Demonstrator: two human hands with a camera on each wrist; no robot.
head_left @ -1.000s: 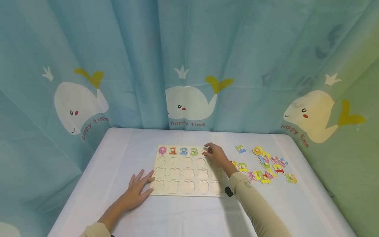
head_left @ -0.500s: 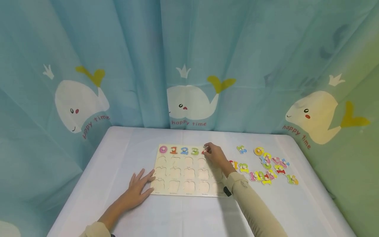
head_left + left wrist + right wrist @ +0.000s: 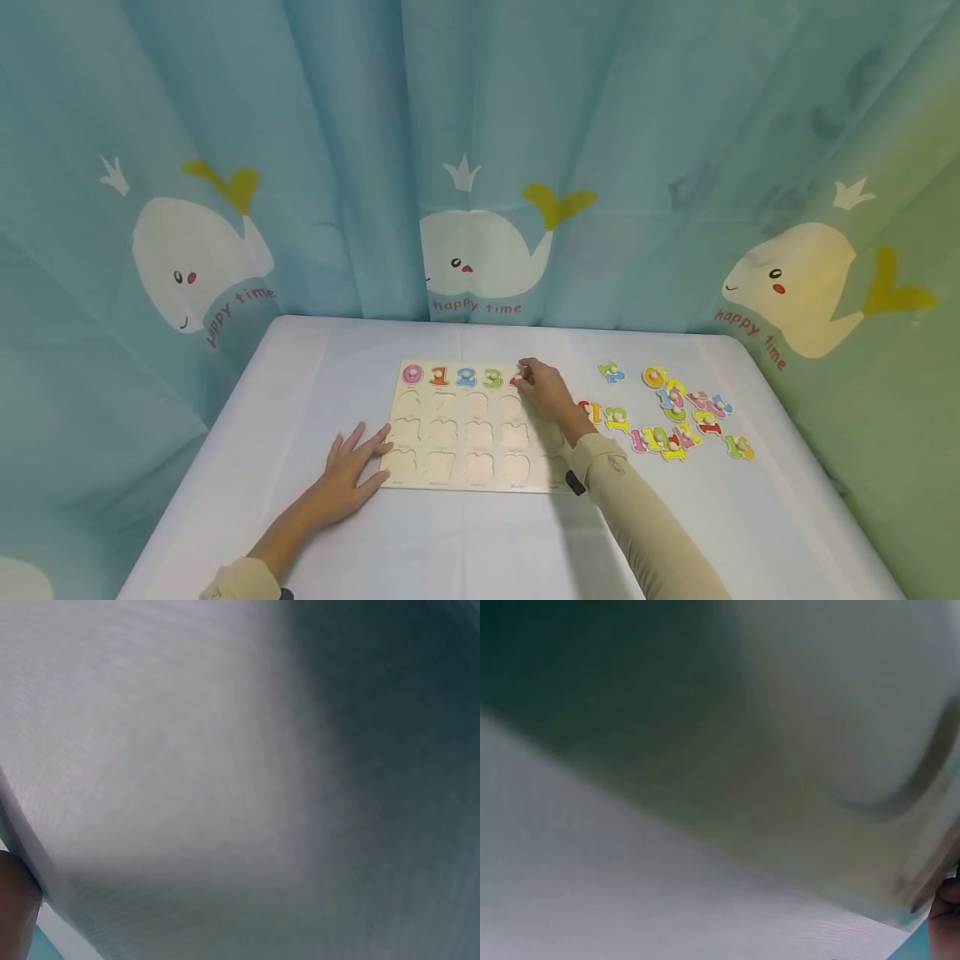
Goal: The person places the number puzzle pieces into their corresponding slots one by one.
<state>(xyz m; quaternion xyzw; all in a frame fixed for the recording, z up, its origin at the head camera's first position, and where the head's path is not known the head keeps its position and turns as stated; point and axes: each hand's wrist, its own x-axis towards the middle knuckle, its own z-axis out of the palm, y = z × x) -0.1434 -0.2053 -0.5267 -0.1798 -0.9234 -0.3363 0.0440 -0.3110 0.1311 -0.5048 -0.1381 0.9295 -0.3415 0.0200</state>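
A pale wooden number puzzle board (image 3: 459, 408) lies on the table, its top row holding a pink 0 (image 3: 412, 374), a red 1 (image 3: 439, 376), a blue 2 (image 3: 466, 377) and a green 3 (image 3: 492, 378). My right hand (image 3: 547, 392) pinches a red number piece (image 3: 515, 380) at the top row, right of the 3; fingers cover most of it. My left hand (image 3: 341, 483) lies with spread fingers at the board's left edge, fingertips touching it. Both wrist views are mostly blurred surface, with a bit of hand at the lower corners.
Several loose number pieces lie right of the board, among them a blue-green piece (image 3: 611, 372), an orange-yellow piece (image 3: 655, 377) and a green-orange piece (image 3: 740, 447). Some overlap. The lower rows of the board are bare recesses. A blue curtain (image 3: 352, 167) hangs behind the white table (image 3: 480, 550).
The head view has shifted slightly. My right hand stays at the red piece and my left hand stays at the board's edge.
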